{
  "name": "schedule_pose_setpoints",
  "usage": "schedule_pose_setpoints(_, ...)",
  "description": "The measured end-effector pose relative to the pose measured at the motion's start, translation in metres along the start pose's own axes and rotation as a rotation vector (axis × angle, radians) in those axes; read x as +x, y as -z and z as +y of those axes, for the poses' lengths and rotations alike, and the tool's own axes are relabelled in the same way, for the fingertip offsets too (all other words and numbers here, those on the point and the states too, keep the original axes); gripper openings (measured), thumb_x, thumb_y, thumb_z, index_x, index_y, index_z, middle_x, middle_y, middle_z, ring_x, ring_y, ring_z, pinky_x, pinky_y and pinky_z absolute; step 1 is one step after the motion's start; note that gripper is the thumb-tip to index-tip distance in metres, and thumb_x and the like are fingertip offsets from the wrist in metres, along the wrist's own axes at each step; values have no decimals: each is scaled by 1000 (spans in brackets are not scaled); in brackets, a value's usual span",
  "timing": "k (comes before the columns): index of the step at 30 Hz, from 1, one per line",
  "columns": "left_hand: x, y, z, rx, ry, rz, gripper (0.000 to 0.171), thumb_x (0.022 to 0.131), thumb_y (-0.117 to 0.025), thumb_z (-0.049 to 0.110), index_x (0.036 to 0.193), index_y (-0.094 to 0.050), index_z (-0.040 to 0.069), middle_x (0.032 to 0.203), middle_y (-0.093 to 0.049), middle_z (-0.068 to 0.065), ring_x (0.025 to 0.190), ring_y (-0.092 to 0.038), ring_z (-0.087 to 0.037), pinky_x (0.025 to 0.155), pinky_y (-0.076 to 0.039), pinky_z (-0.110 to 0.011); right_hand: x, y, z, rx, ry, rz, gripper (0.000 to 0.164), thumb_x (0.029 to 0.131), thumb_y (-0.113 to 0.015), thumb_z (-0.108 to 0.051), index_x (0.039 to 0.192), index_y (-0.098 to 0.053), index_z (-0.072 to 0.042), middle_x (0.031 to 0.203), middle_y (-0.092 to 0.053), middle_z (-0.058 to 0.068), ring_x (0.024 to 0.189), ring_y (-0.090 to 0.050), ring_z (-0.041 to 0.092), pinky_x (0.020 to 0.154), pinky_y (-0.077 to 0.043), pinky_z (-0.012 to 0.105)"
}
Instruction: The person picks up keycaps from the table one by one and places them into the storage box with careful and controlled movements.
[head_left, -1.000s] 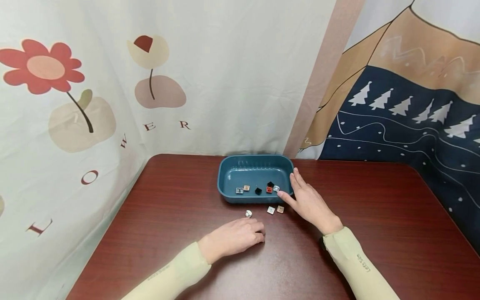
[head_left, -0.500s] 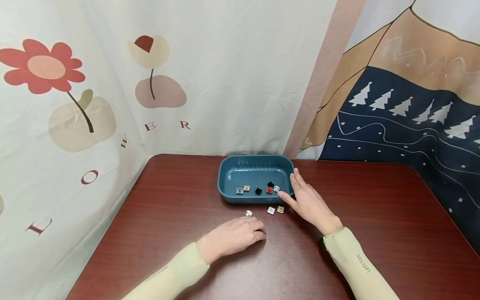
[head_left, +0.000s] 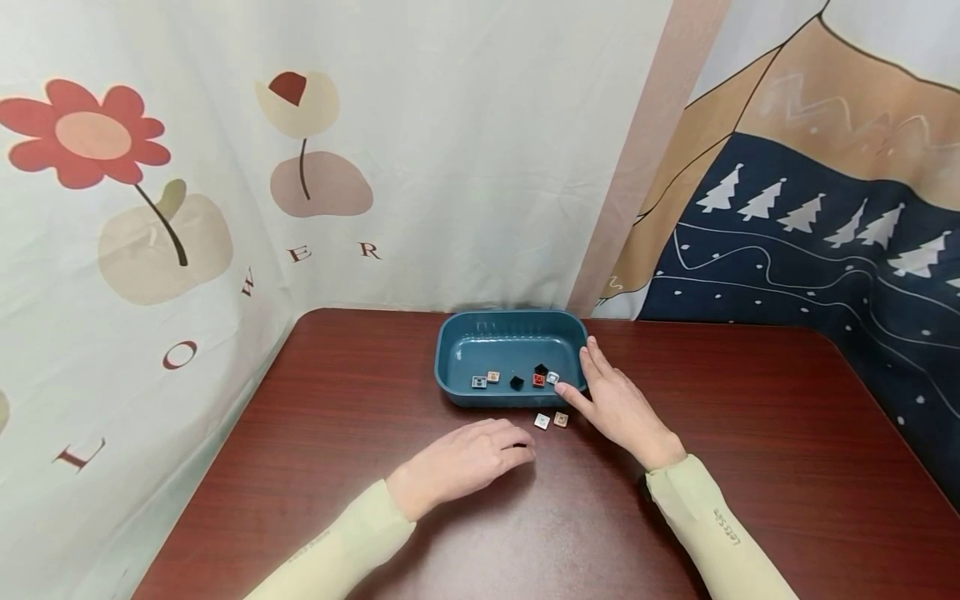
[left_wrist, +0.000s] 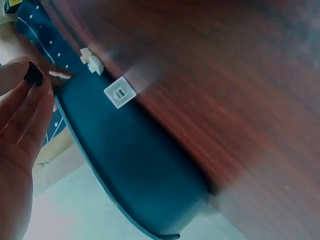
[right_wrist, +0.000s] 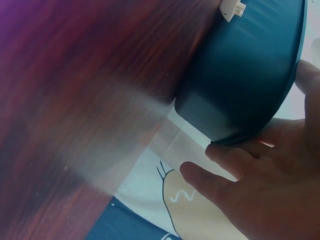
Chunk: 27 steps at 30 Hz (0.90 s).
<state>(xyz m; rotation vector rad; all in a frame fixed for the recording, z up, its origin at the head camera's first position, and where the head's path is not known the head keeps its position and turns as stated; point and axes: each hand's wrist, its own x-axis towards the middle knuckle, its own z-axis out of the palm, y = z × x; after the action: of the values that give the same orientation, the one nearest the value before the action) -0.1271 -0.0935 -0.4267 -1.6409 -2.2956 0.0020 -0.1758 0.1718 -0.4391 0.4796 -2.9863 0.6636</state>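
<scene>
Table (head_left: 765, 417) underlies two hands (head_left: 465, 467) (head_left: 618, 412), one pinched black piece (left_wrist: 34, 74).

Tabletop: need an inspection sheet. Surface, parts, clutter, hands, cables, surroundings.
Surface: glossy red-brown wood-grain table
Job's things: teal, rounded-rectangular, plastic-looking tray, six small blocky pieces inside; white square piece, tan square piece and second white square piece outside, by its front wall
Clutter: nothing seen
Hands: left hand pinches small black piece; right hand touches the tray's right end
Cables: nothing seen
Surroundings: white flower-print cloth and navy-and-tan mountain-print cloth behind the table
</scene>
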Motion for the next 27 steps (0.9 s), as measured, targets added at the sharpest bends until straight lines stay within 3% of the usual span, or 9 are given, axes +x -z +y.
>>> schedule_pose_setpoints(9, 4, 8, -15, -81, 31, 155, 33, 90, -66, 4, 122, -67, 12, 117, -63, -1, 108, -58, -15, 98, -41, -26, 0, 0, 0, -5, 12, 8, 93, 93, -42, -66, 148, -28, 6, 158, -14, 21, 131, -39, 44, 104, -35, 53)
schedule_pose_setpoints(15, 5, 10, -28, -66, 52, 252, 33, 86, -72, 4, 118, -69, 10, 115, -64, -1, 104, -58, -16, 96, -43, -25, 1, 0, 0, -4, 20, 15, 92, 93, -44, -65, 148, -29, 6, 158, -16, 21, 132, -39, 44, 103, -36, 53)
schedule_pose_setpoints(20, 7, 10, -35, -39, 121, 304, 31, 85, -73, 4, 116, -68, 6, 115, -64, -3, 104, -60, -17, 97, -43, -26, 0, 0, -1, -8, 23, 17, 91, 93, -45, -64, 148, -30, 7, 157, -16, 21, 131, -40, 43, 103, -37, 52)
schedule_pose_setpoints(27, 15, 8, -43, -71, 250, 364, 26, 90, -70, 11, 114, -68, 3, 112, -66, -5, 100, -61, -17, 91, -47, -25, -1, 1, -1, -9, 18, 10, 89, 94, -46, -62, 148, -30, 7, 158, -16, 21, 131, -40, 43, 103, -36, 53)
